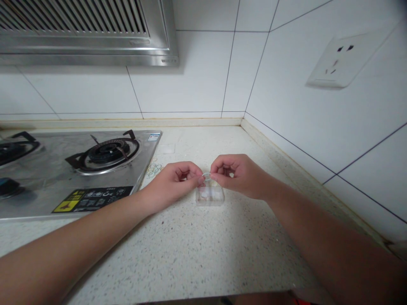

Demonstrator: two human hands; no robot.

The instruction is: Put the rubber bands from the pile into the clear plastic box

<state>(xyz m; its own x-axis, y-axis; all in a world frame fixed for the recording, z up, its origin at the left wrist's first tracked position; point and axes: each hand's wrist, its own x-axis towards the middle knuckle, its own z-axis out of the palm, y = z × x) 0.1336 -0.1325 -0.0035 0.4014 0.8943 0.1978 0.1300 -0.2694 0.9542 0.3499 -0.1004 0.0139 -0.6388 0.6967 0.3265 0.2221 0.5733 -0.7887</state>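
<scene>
A thin, pale hair tie [206,174] is pinched between my two hands, a small loop bridging the gap. My left hand [182,177] grips its left side with thumb and forefinger. On the opposite side, the fingertips of my right hand [233,173] are closed on it. Just below the fingers a small clear plastic box [210,195] rests on the counter; its contents are too faint to make out. Several thin coloured hair ties [154,170] lie in a loose pile left of my left hand, beside the stove edge.
A steel gas stove [144,165] with black burners fills the left side. A flat clear lid-like piece [167,148] lies behind the pile. The speckled counter [197,254] meets tiled walls at the back and right. Overhead is a range hood [95,59]; a socket [343,59] is on the right wall.
</scene>
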